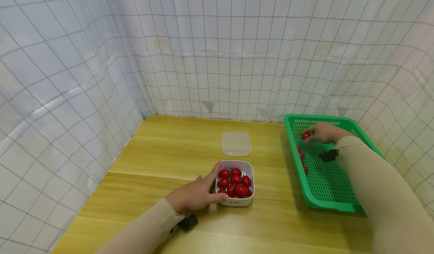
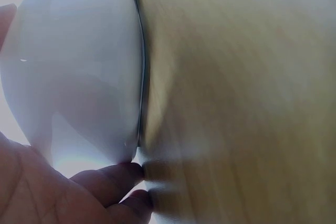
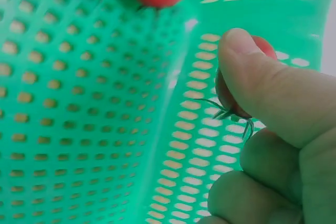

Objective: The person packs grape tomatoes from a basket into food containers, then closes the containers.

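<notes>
My left hand (image 1: 198, 193) holds the left side of a white square container (image 1: 242, 202), its thumb at the front wall and its fingers toward the back. Several cherry tomatoes (image 1: 235, 179) fill this container, some with green stems. In the left wrist view, fingers (image 2: 107, 182) bend against the container's smooth wall, which stands on the table. Over at the right, my right hand (image 1: 326, 132) is inside a green basket (image 1: 306, 190). Between thumb and fingers it pinches one cherry tomato (image 3: 227, 94), whose green calyx points downward in the right wrist view.
A translucent lid (image 1: 236, 143) lies flat on the wooden table (image 1: 176, 144) behind the container. Several more cherry tomatoes (image 1: 301, 156) lie along the basket's left wall. White gridded curtains (image 1: 220, 58) enclose the table at the back and sides.
</notes>
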Motion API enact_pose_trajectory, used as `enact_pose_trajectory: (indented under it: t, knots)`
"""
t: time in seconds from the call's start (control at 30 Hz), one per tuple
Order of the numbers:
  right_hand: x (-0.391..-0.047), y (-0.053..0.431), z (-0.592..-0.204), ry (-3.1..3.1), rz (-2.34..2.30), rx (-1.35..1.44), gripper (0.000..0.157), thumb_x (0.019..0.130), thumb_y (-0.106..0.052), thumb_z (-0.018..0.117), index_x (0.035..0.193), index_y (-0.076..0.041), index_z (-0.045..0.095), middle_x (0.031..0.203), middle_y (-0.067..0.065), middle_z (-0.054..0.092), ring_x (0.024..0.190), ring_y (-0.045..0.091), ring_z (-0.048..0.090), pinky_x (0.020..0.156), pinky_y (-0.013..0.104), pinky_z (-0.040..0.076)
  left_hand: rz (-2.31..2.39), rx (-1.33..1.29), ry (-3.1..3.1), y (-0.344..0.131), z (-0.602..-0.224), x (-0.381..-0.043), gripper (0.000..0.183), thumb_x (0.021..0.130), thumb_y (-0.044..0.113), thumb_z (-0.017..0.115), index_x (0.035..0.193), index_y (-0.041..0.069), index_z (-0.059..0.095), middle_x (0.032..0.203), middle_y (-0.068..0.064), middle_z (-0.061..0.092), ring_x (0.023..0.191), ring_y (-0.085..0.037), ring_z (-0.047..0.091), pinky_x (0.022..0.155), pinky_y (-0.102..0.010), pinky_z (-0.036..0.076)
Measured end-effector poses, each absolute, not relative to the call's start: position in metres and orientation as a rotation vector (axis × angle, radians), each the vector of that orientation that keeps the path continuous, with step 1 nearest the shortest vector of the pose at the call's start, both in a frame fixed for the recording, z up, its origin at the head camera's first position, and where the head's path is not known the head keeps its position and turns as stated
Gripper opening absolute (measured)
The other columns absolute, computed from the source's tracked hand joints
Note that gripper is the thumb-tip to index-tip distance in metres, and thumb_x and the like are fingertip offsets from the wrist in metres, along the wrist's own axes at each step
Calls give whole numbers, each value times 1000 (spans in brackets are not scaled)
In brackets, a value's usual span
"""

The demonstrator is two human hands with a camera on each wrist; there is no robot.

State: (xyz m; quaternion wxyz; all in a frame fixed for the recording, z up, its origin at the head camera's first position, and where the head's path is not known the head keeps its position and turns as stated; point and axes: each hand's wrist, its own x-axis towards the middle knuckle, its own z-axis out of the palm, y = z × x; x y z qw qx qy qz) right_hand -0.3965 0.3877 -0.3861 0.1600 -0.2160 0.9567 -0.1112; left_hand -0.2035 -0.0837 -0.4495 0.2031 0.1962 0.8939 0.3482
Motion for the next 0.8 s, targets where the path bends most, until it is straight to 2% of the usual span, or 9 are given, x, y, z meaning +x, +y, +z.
enact_pose_trajectory:
  t: [0.13, 0.33, 0.47, 0.57, 0.67, 0.73, 0.8]
  knots:
    - [-391, 384, -374, 2756, -359, -612, 49, 102, -27, 69, 143, -1, 63, 136, 28, 66, 128, 53, 58, 100, 64, 52, 974, 554, 2496, -84, -451, -204, 109, 97, 62, 64, 171, 24, -6, 178, -3, 10, 158, -34, 32, 133, -61, 5]
    - [-379, 377, -356, 2796, -397, -576, 52, 102, -29, 70, 146, -2, 61, 140, 26, 65, 133, 53, 56, 102, 65, 50, 985, 572, 2496, -84, -451, -204, 108, 98, 61, 64, 171, 22, -6, 178, -3, 9, 160, -31, 28, 133, -62, 4]
    - [-375, 371, -345, 2814, -436, -608, 54, 102, -35, 70, 145, -4, 63, 129, 19, 72, 119, 39, 64, 95, 55, 53, 990, 586, 2495, -84, -450, -205, 107, 99, 59, 64, 171, 23, -6, 178, -4, 9, 160, -30, 27, 132, -63, 4]
    - [-371, 362, -338, 2811, -481, -660, 51, 102, -33, 70, 144, -4, 64, 121, 12, 76, 111, 30, 65, 90, 47, 53, 990, 583, 2491, -85, -449, -205, 106, 99, 59, 64, 171, 24, -6, 178, -3, 9, 160, -29, 26, 133, -62, 3]
    - [-363, 347, -330, 2810, -500, -681, 47, 102, -31, 70, 144, -9, 65, 115, 3, 78, 105, 22, 65, 87, 40, 53, 995, 582, 2490, -85, -449, -206, 106, 99, 58, 64, 171, 24, -6, 178, -4, 9, 160, -30, 27, 132, -62, 3]
    - [-357, 335, -325, 2810, -494, -690, 45, 102, -30, 70, 143, -12, 66, 99, -3, 78, 88, 17, 62, 77, 34, 49, 997, 583, 2491, -85, -450, -205, 106, 99, 58, 64, 171, 24, -6, 178, -5, 10, 160, -31, 28, 132, -63, 3]
    - [-351, 322, -320, 2807, -484, -709, 44, 102, -29, 71, 142, -14, 68, 82, -9, 72, 73, 12, 52, 67, 30, 42, 1001, 583, 2493, -86, -450, -205, 106, 99, 58, 65, 171, 23, -6, 178, -5, 10, 160, -31, 28, 132, -63, 4]
